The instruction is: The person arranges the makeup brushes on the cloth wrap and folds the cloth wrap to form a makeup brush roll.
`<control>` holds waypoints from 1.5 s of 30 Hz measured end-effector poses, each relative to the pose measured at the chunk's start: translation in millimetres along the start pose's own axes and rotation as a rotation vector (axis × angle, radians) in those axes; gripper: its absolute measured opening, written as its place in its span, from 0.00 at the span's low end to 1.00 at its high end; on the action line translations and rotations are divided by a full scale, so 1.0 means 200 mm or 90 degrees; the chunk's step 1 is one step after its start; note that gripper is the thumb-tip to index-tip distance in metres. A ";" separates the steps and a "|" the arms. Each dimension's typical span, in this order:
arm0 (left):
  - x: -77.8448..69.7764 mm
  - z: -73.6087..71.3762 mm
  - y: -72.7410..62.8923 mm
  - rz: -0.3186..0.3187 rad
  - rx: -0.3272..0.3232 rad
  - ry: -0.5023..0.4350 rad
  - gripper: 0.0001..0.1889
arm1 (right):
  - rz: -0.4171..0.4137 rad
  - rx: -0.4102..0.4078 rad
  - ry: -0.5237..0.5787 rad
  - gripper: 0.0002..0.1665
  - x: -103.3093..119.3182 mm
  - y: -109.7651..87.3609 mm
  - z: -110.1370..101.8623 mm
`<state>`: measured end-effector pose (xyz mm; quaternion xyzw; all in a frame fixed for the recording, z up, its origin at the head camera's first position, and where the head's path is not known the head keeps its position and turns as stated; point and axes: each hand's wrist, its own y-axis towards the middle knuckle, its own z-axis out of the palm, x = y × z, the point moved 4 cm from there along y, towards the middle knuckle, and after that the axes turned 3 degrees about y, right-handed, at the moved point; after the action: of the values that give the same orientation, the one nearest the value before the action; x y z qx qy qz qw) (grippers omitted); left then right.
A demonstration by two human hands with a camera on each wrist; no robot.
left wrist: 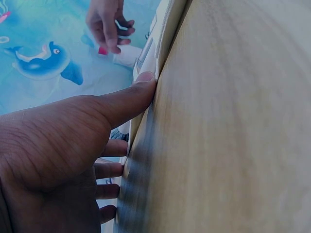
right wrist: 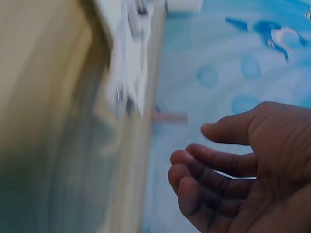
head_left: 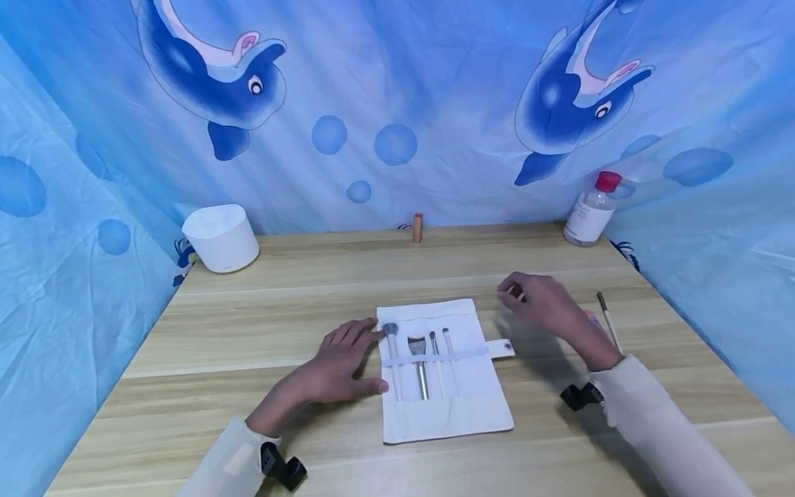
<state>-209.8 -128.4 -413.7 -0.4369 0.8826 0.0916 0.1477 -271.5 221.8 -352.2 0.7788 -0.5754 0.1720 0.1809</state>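
Observation:
An unfolded white cloth brush roll (head_left: pixel 447 417) lies flat on the table. Under its elastic band sit several makeup brushes: a fluffy brush (head_left: pixel 390 330) at the left edge, a wide silver brush (head_left: pixel 419 347), and slim ones, among them a dark-tipped brush (head_left: pixel 433 338). My left hand (head_left: pixel 338 362) rests at the roll's left edge, fingers extended; its thumb (left wrist: pixel 124 102) touches the cloth edge in the left wrist view. Above the table, right of the roll's snap strap (head_left: pixel 500 348), hovers my right hand (head_left: pixel 540 300). Its fingers curl loosely around nothing in the right wrist view.
Beyond my right wrist lies another slim brush (head_left: pixel 609 321), beside a colourful item partly hidden by the forearm. Along the back stand a white rounded container (head_left: pixel 221 238), a small brown tube (head_left: pixel 417 228) and a red-capped clear bottle (head_left: pixel 589 215). Dolphin-print curtains (head_left: pixel 397 90) surround the table.

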 end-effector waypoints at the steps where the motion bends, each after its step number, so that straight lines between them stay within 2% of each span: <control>1: 0.00 0.00 0.00 0.002 -0.004 -0.001 0.45 | 0.017 -0.009 -0.018 0.14 -0.03 -0.01 -0.03; 6: 0.01 0.01 0.00 0.015 -0.025 -0.009 0.45 | 0.085 -0.008 -0.086 0.15 -0.18 -0.06 -0.18; 12: 0.01 0.01 0.00 0.004 -0.017 -0.008 0.45 | 0.144 0.087 -0.146 0.12 -0.38 -0.13 -0.29; 18: 0.00 0.00 0.00 -0.006 0.002 -0.002 0.45 | 0.197 0.154 -0.184 0.14 -0.53 -0.17 -0.29; 24: 0.00 0.00 0.00 -0.002 -0.001 -0.007 0.45 | 0.180 0.155 -0.183 0.16 -0.59 -0.17 -0.24; 28: 0.00 0.00 0.00 0.002 -0.007 -0.010 0.44 | 0.193 0.168 -0.155 0.16 -0.60 -0.16 -0.22; 32: 0.00 0.00 -0.01 0.004 -0.013 -0.011 0.44 | 0.204 0.207 -0.143 0.19 -0.57 -0.14 -0.20; 36: 0.00 0.00 -0.01 0.000 -0.009 -0.009 0.44 | 0.194 0.229 -0.134 0.19 -0.53 -0.12 -0.17; 39: 0.00 0.00 -0.01 0.000 -0.005 -0.005 0.44 | 0.173 0.197 -0.115 0.15 -0.48 -0.08 -0.16; 45: 0.00 0.00 0.00 0.000 -0.005 0.000 0.45 | 0.084 0.075 -0.014 0.12 -0.29 0.03 -0.17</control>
<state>-210.0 -129.1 -414.4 -0.4374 0.8822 0.0952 0.1463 -294.9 284.8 -348.5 0.7502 -0.6165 0.2086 0.1164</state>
